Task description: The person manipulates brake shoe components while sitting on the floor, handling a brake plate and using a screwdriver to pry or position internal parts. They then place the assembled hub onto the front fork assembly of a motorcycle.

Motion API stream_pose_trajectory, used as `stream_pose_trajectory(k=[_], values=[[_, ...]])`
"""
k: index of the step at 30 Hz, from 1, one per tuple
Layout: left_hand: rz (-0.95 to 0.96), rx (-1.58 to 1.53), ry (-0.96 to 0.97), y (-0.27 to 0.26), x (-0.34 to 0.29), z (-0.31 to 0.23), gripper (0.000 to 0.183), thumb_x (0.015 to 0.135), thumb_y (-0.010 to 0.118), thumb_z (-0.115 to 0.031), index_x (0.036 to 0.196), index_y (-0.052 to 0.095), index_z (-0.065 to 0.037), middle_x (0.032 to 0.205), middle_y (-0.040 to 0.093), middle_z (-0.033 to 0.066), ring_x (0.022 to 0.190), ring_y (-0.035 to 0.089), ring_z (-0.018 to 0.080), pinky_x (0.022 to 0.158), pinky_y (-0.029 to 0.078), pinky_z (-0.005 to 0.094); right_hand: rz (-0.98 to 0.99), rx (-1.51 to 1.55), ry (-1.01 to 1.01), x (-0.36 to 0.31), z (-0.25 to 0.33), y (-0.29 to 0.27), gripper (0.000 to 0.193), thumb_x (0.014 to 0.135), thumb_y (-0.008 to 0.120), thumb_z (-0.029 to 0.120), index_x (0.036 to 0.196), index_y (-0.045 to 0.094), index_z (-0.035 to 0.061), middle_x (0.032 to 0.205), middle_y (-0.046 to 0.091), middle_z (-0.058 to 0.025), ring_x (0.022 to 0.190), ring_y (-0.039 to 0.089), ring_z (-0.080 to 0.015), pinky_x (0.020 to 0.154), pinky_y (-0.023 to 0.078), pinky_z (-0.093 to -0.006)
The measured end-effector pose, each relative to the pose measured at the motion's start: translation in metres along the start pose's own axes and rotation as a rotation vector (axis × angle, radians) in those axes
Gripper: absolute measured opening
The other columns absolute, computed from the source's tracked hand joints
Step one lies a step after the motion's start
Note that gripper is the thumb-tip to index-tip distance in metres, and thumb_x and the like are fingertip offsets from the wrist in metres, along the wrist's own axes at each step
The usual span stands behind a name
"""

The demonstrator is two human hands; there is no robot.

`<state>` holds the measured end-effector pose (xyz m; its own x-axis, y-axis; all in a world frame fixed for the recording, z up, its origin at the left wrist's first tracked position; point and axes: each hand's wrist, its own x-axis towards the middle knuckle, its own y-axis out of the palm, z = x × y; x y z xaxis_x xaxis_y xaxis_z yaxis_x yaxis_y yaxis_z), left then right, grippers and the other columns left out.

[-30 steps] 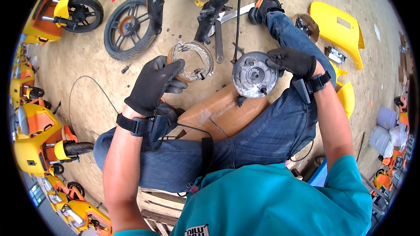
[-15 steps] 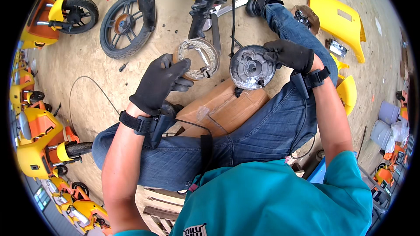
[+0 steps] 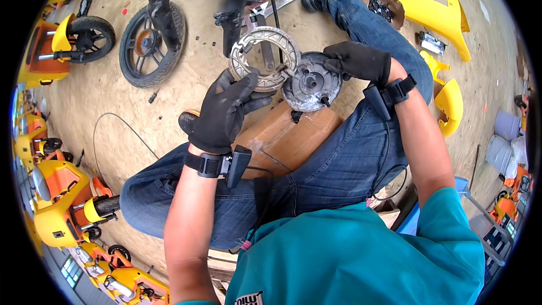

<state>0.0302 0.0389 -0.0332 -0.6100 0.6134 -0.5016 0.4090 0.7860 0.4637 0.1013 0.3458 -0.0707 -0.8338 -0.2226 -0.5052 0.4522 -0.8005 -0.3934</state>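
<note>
Our left hand (image 3: 226,110), black glove, is closed on the lower rim of a ring-shaped brake shoe set (image 3: 264,57), fingers curled round the metal. Our right hand (image 3: 358,61), also gloved, grips the right edge of a round grey brake hub plate (image 3: 310,82), fingers wrapped over its rim. Shoe set and plate touch where they meet, both held up above our knees. A brown cardboard box (image 3: 285,135) rests on our lap just below them. Sandy floor (image 3: 186,87) beyond has a loose black wheel (image 3: 148,45), fork legs (image 3: 161,0) and a wrench (image 3: 279,4). Yellow body panels (image 3: 432,8) lie at the right, small yellow-orange vehicles (image 3: 62,203) along the left.
</note>
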Motion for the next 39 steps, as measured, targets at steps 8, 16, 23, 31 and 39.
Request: stream_pose_trajectory(k=[8,16,23,31,39], values=[[0.045,-0.165,0.173,0.015,0.025,0.032,0.038,0.097,0.054,-0.008,0.133,0.046,0.002,0.123,0.061,0.0161,0.111,0.064,0.0267,0.090,0.057,0.0401,-0.025,0.028,0.101,-0.001,-0.002,0.002,0.046,0.097,0.061,0.039,0.124,0.063,0.0022,0.097,0.068,-0.0112,0.072,0.063,-0.0175,0.064,0.053,-0.0320],[0.089,-0.140,0.099,0.004,0.028,0.037,0.039,0.098,0.057,-0.016,0.130,0.054,0.006,0.125,0.062,0.0193,0.114,0.064,0.0320,0.095,0.056,0.0469,0.007,0.011,0.154,-0.002,0.004,-0.001,0.050,0.096,0.061,0.040,0.129,0.061,0.0031,0.104,0.069,-0.0132,0.080,0.066,-0.0195,0.067,0.055,-0.0325],[0.047,-0.073,0.118,0.012,0.025,0.028,0.038,0.099,0.057,-0.017,0.130,0.055,0.004,0.127,0.061,0.0168,0.116,0.062,0.0296,0.095,0.055,0.0439,-0.009,-0.022,0.130,-0.002,0.006,-0.001,0.046,0.096,0.061,0.038,0.125,0.064,0.0034,0.099,0.070,-0.0124,0.078,0.066,-0.0194,0.066,0.054,-0.0333],[0.106,0.199,0.153,0.010,0.022,0.023,0.037,0.099,0.056,-0.011,0.133,0.053,0.004,0.124,0.062,0.0100,0.113,0.060,0.0172,0.099,0.047,0.0328,0.011,0.007,0.149,-0.003,0.014,-0.002,0.039,0.097,0.060,0.033,0.122,0.066,0.0034,0.088,0.070,-0.0094,0.071,0.064,-0.0162,0.063,0.052,-0.0323],[0.094,0.287,0.064,0.021,0.020,0.012,0.042,0.098,0.055,-0.012,0.136,0.051,0.002,0.120,0.063,0.0072,0.105,0.058,0.0129,0.093,0.046,0.0278,-0.030,0.056,0.088,-0.001,-0.002,0.003,0.038,0.096,0.060,0.030,0.124,0.065,0.0052,0.084,0.068,-0.0074,0.067,0.060,-0.0145,0.061,0.052,-0.0307]])
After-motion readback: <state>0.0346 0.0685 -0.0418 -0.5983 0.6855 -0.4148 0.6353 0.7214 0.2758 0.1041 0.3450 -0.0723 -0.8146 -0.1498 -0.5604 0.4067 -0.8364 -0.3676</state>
